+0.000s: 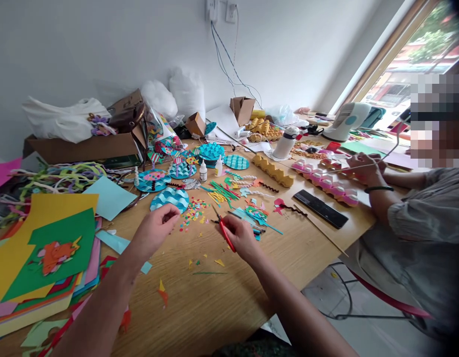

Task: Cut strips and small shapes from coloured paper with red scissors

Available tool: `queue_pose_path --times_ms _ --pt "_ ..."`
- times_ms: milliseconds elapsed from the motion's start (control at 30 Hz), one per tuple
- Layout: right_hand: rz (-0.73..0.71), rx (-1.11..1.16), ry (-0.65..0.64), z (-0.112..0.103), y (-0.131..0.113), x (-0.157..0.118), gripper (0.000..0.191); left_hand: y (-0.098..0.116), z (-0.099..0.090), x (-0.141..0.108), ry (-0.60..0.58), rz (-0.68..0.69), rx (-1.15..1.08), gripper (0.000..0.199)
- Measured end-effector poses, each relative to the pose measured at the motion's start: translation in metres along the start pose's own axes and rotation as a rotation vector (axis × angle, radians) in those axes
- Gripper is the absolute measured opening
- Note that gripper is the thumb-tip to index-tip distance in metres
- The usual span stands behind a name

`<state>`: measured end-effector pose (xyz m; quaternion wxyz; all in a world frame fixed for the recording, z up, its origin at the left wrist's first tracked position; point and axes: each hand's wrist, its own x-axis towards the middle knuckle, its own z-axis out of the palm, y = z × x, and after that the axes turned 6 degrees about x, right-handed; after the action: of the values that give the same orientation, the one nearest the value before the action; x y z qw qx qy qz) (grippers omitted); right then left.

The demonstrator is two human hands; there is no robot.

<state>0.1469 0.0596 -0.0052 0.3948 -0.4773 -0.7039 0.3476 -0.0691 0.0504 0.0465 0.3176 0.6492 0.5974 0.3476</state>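
Observation:
My right hand (241, 237) is closed around red-handled scissors (226, 234), whose blades point away from me over the table. To the left, my left hand (157, 230) is closed, thumb and fingers pressed together; what they hold, if anything, is too small to make out. Between the hands lies a scatter of tiny coloured paper bits (194, 210). A blue wavy paper disc (170, 199) sits just beyond my left hand. Green and yellow paper strips (222, 193) lie past the scissors, and blue strips (255, 215) lie beside my right hand.
Stacked coloured paper (17, 218) covers the left side. Small glue bottles (203, 171) stand mid-table. A black phone (320, 208) and a thin stick (326, 234) lie at right, near pink egg-carton strips (326, 183). Another person's hands (365, 166) work at the right edge.

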Motion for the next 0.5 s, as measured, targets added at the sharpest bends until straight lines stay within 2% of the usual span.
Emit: queue_pose_path --times_ms 67,133,300,500 --pt "-0.009 -0.022 0.128 0.001 0.016 0.003 0.028 -0.009 0.010 0.015 -0.056 0.048 0.250 0.015" --pt "-0.011 -0.020 0.186 0.001 0.027 0.005 0.026 -0.019 0.023 0.030 -0.081 0.045 0.329 0.012" --pt "0.009 -0.002 0.220 -0.002 0.034 0.007 0.026 -0.041 0.047 0.053 -0.129 0.037 0.445 0.012" --pt "0.017 0.019 0.216 -0.003 0.033 0.008 0.026 -0.051 0.049 0.060 -0.157 0.044 0.558 0.016"
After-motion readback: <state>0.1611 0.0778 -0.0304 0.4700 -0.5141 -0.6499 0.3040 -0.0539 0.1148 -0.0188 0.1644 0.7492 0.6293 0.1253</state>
